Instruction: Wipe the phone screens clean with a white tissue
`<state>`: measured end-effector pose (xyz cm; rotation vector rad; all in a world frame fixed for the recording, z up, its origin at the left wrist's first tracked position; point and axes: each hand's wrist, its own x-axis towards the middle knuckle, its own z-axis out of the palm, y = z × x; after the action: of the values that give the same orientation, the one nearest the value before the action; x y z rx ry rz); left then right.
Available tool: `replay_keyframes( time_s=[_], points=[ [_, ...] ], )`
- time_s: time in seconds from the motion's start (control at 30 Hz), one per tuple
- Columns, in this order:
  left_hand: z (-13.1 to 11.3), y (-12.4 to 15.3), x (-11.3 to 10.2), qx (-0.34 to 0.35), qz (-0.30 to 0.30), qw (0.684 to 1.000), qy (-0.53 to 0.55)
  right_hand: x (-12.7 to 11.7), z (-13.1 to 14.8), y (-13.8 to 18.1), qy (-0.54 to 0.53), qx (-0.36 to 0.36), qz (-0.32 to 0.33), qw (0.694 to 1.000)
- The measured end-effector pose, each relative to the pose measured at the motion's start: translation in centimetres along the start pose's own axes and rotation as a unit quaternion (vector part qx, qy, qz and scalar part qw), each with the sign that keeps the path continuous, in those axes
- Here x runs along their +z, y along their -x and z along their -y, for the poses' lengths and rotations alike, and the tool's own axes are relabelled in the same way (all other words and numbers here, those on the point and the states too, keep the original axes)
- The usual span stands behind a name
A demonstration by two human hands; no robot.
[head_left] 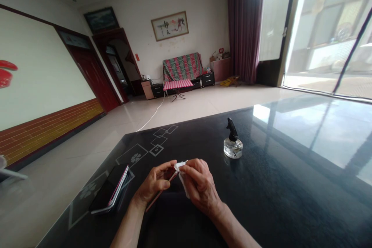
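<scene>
My left hand (154,183) grips a thin reddish-pink flat object, likely a phone (161,192), held edge-on above the black glossy table (290,186). My right hand (200,188) pinches a small white cloth or wipe (181,170) against the upper end of that object. Both hands meet near the table's front, fingers closed. A second phone in a dark case with a pink edge (109,194) lies flat on the table to the left of my left hand.
A small clear glass bottle with a black spray top (233,143) stands beyond my right hand. The table edge runs diagonally at left over a pale tiled floor. Far back are a covered sofa (182,66), dark doors and large bright windows.
</scene>
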<state>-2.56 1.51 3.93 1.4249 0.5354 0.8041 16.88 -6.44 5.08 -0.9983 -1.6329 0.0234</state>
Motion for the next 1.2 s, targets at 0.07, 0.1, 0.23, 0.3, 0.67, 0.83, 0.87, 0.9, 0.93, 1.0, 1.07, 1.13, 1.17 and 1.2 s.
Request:
replay_keyframes(
  time_s=[0.07, 0.1, 0.23, 0.3, 0.67, 0.83, 0.87, 0.9, 0.93, 1.0, 1.07, 1.13, 1.17, 1.2],
  points=[
    [-0.1, 0.0, 0.2, 0.0, -0.003, 1.0, 0.006, 0.0, -0.2, 0.0, 0.001, -0.001, 0.0, 1.0],
    [-0.2, 0.0, 0.3, -0.002, -0.003, 1.0, 0.008, 0.0, -0.3, 0.1, 0.004, 0.0, -0.002, 1.0],
    [-0.4, 0.1, 0.6, -0.014, -0.005, 1.0, 0.006, 0.2, -1.0, 0.4, 0.021, 0.006, -0.011, 1.0],
    [-0.5, 0.1, 0.5, -0.011, -0.004, 1.0, 0.008, 0.2, -0.8, 0.4, 0.02, 0.004, -0.011, 1.0],
    [-0.4, 0.1, 0.3, -0.014, -0.007, 1.0, 0.001, 0.4, -0.9, 0.5, 0.019, 0.007, -0.022, 1.0],
    [-0.3, 0.1, 0.1, -0.009, -0.005, 1.0, 0.007, 0.4, -0.5, 0.4, 0.015, 0.004, -0.015, 1.0],
    [-0.4, 0.1, 0.1, -0.007, -0.004, 1.0, 0.009, 0.3, -0.3, 0.3, 0.014, 0.003, -0.012, 1.0],
    [-0.4, 0.1, 0.2, -0.005, -0.003, 1.0, 0.012, 0.3, -0.2, 0.2, 0.012, 0.001, -0.009, 1.0],
    [-0.4, 0.1, 0.2, -0.004, -0.002, 1.0, 0.014, 0.2, -0.1, 0.2, 0.012, -0.001, -0.008, 1.0],
    [-0.6, 0.1, 0.5, -0.004, -0.002, 1.0, 0.018, 0.2, -0.1, 0.2, 0.012, -0.002, -0.008, 1.0],
    [-0.7, 0.1, 0.7, -0.008, -0.005, 1.0, 0.019, 0.2, -0.3, 0.3, 0.019, 0.001, -0.008, 1.0],
    [-0.7, 0.1, 0.8, -0.013, -0.01, 1.0, 0.018, 0.4, -0.7, 0.4, 0.03, 0.008, -0.01, 0.999],
    [-0.7, 0.1, 0.8, -0.015, -0.011, 1.0, 0.018, 0.4, -0.8, 0.4, 0.036, 0.012, -0.013, 0.999],
    [-0.7, 0.1, 0.8, -0.016, -0.011, 1.0, 0.017, 0.5, -0.9, 0.5, 0.04, 0.014, -0.016, 0.999]
  ],
)
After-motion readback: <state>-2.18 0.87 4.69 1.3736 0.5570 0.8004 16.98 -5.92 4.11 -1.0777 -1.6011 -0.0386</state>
